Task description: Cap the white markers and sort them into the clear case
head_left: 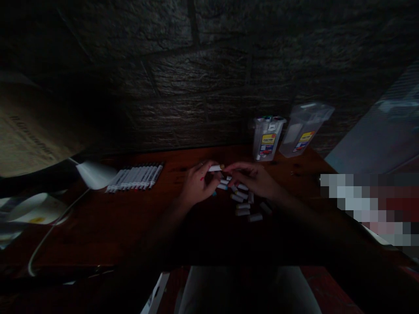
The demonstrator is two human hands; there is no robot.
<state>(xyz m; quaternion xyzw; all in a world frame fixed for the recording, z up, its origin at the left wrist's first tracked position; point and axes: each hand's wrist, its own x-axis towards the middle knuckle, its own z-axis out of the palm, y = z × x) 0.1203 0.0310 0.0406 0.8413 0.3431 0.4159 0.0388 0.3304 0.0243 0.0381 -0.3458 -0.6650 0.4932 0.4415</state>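
In the middle of the dim wooden table, my left hand [199, 182] is closed around a white marker [215, 168] with a yellowish end pointing right. Red marks show on the back of that hand. My right hand [250, 178] is just to the right, its index finger stretched toward the marker's yellowish end and its thumb lower and apart. I see nothing held in it. Several short white cylinders that look like marker caps [242, 206], some with coloured ends, lie scattered below and between the hands. Darkness hides the finer details.
A row of white markers [135, 178] lies to the left. Two clear plastic cases stand at the back right: one with coloured tops inside [267, 139], another taller case [297, 135]. A white cup-like object [39, 209] and a cable [46, 242] are at far left; a stone wall rises behind.
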